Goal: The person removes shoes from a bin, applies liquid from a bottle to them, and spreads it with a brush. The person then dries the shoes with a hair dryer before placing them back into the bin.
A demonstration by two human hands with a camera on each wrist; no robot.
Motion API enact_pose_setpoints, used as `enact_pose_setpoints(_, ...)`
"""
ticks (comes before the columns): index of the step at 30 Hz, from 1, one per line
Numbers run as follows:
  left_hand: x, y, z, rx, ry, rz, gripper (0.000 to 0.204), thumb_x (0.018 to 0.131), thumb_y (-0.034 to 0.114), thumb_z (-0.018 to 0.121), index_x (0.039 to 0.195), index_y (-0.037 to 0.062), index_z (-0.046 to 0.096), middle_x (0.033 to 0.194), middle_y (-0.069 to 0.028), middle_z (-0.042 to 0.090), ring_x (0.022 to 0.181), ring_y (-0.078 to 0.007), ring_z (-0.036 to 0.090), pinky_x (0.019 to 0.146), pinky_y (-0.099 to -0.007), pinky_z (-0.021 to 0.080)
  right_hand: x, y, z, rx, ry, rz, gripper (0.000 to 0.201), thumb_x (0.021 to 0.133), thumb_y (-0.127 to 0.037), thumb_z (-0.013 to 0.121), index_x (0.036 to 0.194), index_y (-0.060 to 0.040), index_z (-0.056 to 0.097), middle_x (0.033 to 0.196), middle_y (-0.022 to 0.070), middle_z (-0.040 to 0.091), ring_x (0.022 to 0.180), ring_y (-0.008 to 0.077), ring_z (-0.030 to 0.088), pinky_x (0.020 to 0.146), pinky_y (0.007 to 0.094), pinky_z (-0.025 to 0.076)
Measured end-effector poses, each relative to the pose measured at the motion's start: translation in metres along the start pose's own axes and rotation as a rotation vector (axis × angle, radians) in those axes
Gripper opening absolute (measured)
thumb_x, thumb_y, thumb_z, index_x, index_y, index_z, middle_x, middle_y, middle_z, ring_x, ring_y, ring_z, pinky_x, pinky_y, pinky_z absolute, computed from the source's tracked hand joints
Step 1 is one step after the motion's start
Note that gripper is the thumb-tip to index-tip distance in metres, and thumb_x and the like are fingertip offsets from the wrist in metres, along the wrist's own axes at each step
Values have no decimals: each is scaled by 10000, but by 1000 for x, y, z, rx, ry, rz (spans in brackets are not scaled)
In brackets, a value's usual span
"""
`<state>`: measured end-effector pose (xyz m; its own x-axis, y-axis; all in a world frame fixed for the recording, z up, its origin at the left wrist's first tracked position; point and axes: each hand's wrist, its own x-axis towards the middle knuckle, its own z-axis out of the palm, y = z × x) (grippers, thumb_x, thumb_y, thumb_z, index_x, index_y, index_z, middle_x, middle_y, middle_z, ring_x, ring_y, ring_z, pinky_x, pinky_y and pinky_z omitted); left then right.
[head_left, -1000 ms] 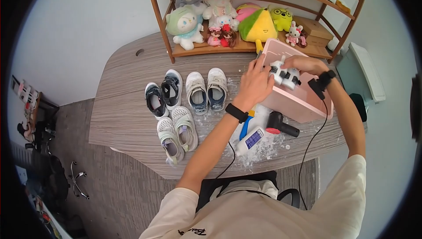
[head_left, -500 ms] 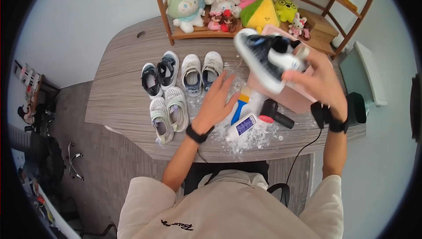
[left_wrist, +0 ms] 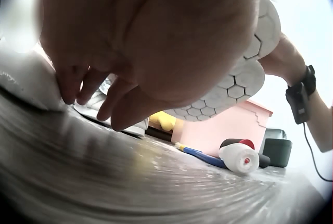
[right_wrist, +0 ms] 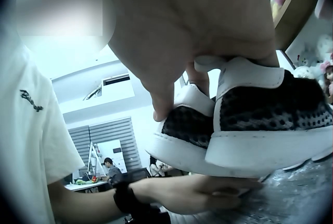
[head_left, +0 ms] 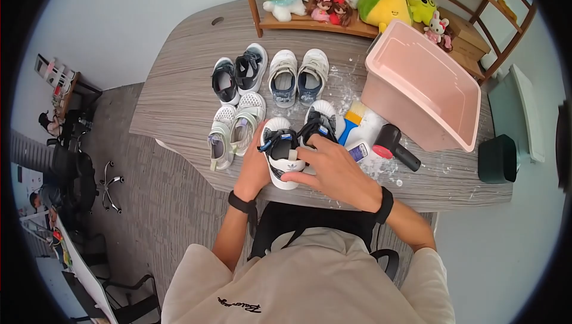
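My right hand (head_left: 341, 172) grips a pair of black-and-white sneakers (head_left: 277, 125) by their heels, thumb outside the nearer one and fingers reaching into the openings. In the right wrist view the two sneakers (right_wrist: 270, 143) hang side by side above the table, and their hexagon-patterned soles (left_wrist: 229, 86) show in the left wrist view. My left hand (head_left: 253, 168) is low beside the nearer sneaker, partly hidden by it. Its fingers (left_wrist: 125, 101) extend down close to the tabletop by the pale mesh shoes (head_left: 221, 136), holding nothing visible.
White shoes (head_left: 283, 64) and dark shoes (head_left: 250, 67) stand at the back. A pink bin (head_left: 396, 94), a brush (head_left: 351, 120), a white bottle (head_left: 359, 152) and a black tool with a red end (head_left: 390, 142) lie to the right among white flakes. A toy shelf (head_left: 333, 28) stands behind.
The sneakers have come out of the pink bin and moved left and toward me in my right hand. My left hand left the bin and dropped beside the pale shoes.
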<state>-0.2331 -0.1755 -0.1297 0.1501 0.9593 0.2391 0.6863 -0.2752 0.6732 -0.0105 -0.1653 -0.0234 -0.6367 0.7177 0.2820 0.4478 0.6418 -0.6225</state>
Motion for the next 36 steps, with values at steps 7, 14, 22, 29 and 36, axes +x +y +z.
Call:
enact_pose_setpoints(7, 0, -15, -39, 122, -45, 67, 466, 804, -133, 555, 1256, -38, 613, 1376, -254, 551, 1272, -448, 515, 1061, -464, 440, 1, 8, 18, 35, -68, 77, 433, 843, -378, 783, 1019, 6, 686, 884, 175, 538, 771, 363, 603, 657, 427, 482)
enact_pose_setpoints(14, -9, 18, -55, -64, -4, -169, 303, 914, -5, 543, 1197, -53, 640, 1252, -241, 643, 1108, -437, 624, 922, -432, 498, 6, 24, 53, 30, -194, 5, 301, 892, -241, 737, 1085, -22, 660, 985, 201, 537, 783, 407, 623, 688, 452, 512)
enact_pose_setpoints(22, -31, 50, -51, -38, -128, -97, 635, 807, 204, 803, 1390, 100, 573, 1499, -197, 462, 1388, -393, 437, 1100, -450, 411, 10, 35, 53, 64, -304, -102, 357, 758, 96, 610, 1084, -46, 633, 969, 174, 552, 858, 384, 638, 718, 468, 508)
enact_pose_setpoints(29, -22, 34, -39, -33, -33, -120, 647, 752, 76, 827, 1358, 130, 606, 1503, -188, 447, 1312, -401, 502, 1047, -452, 464, 9, 44, 50, 102, -225, -133, 445, 774, 78, 612, 1199, -44, 568, 925, 156, 622, 852, 375, 646, 719, 472, 502)
enact_pose_setpoints(36, -7, 22, -34, 21, 1, -65, 630, 755, 37, 808, 1348, 118, 612, 1475, -200, 477, 1309, -404, 508, 1056, -444, 457, 18, 57, 64, 38, -131, -143, 393, 796, 68, 599, 1177, -21, 566, 894, 163, 669, 851, 379, 666, 723, 468, 516)
